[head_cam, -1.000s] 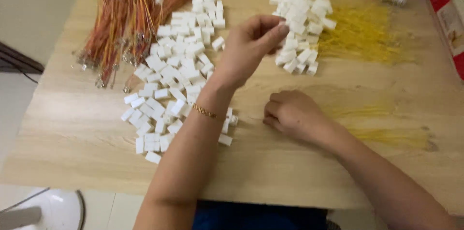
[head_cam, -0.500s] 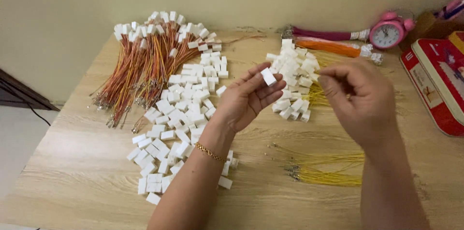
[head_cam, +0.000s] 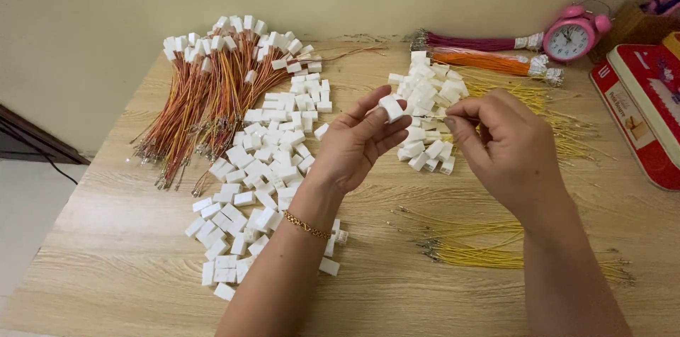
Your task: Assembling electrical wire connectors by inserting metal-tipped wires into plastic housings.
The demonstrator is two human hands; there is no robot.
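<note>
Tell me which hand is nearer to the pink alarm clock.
Right. The right hand is up in the middle of the table, below and left of the pink alarm clock. The left hand is farther left, holding a white connector.

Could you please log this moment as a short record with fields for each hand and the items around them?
Left hand: holds a white connector housing at its fingertips
Right hand: pinches a thin wire aimed at the housing
Near pile: loose white housings
Behind hands: smaller housing heap
Left rear: wired harnesses
Front right: yellow wires
Rear right: pink alarm clock, red tin
Surface: wooden table
</note>
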